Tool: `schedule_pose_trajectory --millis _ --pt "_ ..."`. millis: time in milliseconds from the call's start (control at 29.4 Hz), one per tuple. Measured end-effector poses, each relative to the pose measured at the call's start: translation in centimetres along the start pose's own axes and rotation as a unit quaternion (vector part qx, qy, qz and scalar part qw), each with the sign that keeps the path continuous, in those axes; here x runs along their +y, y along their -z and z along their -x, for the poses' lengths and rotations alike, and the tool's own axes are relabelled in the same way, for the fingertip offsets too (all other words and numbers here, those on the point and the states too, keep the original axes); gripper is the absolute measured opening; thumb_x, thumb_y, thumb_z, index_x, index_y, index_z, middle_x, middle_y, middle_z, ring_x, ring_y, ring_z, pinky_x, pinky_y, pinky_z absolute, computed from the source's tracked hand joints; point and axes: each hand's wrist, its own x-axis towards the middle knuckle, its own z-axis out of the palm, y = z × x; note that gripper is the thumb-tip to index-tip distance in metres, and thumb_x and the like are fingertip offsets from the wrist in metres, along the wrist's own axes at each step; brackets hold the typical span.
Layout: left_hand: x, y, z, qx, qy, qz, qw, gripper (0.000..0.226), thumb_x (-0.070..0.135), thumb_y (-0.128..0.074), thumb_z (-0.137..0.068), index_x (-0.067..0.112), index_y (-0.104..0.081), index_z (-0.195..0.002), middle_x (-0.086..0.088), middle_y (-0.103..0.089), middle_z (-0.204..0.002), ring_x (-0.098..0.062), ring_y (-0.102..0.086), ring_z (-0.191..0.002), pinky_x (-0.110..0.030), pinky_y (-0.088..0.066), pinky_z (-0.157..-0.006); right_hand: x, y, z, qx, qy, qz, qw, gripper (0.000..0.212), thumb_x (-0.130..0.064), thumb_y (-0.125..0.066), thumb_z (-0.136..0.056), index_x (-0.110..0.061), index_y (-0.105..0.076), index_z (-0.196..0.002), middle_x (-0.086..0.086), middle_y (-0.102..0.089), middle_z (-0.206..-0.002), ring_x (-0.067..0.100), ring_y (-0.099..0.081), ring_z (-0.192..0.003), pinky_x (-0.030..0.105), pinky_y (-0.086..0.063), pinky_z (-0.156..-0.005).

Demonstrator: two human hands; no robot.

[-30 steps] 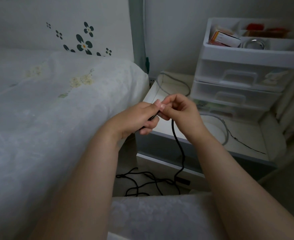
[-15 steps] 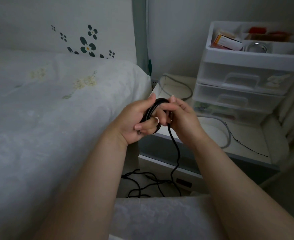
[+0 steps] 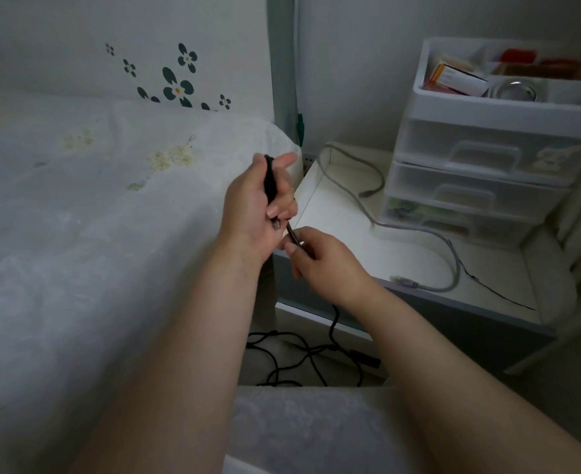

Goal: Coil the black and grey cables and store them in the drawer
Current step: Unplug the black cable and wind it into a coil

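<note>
The left hand (image 3: 255,206) grips the started coil of limp, light black cable (image 3: 269,181), the right hand (image 3: 320,260) pinching its slack just below, best fed near the coil.

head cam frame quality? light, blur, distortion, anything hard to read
Head view: dim, flat, greyish light, no glare or hard shadows. Wide-angle bend shows at the drawer unit and bed frame post. Slight motion blur on the right hand and the black cable gripped in the left hand; grey cable on the nightstand reads clearly, floor tangle is murky.
</note>
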Motion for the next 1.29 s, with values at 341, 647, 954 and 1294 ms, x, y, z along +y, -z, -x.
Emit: schedule_pose_trajectory --millis 341,647,954,1294 --pt "0.4 1.7 -1.3 0.095 -0.120 -0.382 0.911 0.040 0.028 -0.022 -0.106 0.010 -0.051 -0.127 0.008 -0.045 -0.042 -0.008 -0.051 -0.046 -0.018 -0.042 -0.052 -0.6 1.5 0.6 -0.085 -0.007 0.003 0.996 0.010 -0.021 -0.048 -0.097 -0.017 -0.054 -0.104 -0.007 -0.070 -0.078 -0.004 -0.055 -0.058 0.019 -0.042 -0.063" --pt "-0.9 0.9 -0.5 0.008 -0.106 -0.723 0.682 0.028 0.031 -0.024 -0.105 0.014 -0.046 -0.102 0.005 -0.053 -0.072 -0.010 -0.051 -0.065 -0.021 -0.032 -0.056 -0.6 3.4 0.6 -0.086 0.028 -0.052 0.995 0.025 -0.016 -0.047 -0.098 -0.021 -0.046 -0.122 -0.006 -0.071 -0.082 -0.001 -0.050 -0.054 0.018 -0.042 -0.059" --pt "-1.1 0.1 0.4 -0.096 0.055 -0.635 0.765 0.056 0.043 -0.019 -0.104 0.018 -0.056 -0.070 0.001 -0.044 -0.051 -0.010 -0.042 -0.046 -0.026 -0.036 -0.055 0.4 4.0 -0.2 0.106 0.076 0.052 0.990 0.013 -0.037 -0.048 -0.095 -0.033 -0.039 -0.103 -0.005 -0.063 -0.065 0.009 -0.056 -0.057 0.035 -0.049 -0.061" --pt "-0.3 0.2 1.5 -0.226 0.161 -0.362 0.890 0.056 0.045 -0.032 -0.101 0.006 -0.067 -0.081 0.004 -0.031 -0.038 -0.008 -0.021 -0.031 -0.024 -0.022 -0.042 0.8 5.2 -1.1 0.128 0.022 -0.083 0.988 0.065 -0.062 -0.033 -0.087 -0.002 -0.046 -0.066 0.002 -0.041 -0.060 0.009 -0.039 -0.055 0.030 -0.035 -0.057"
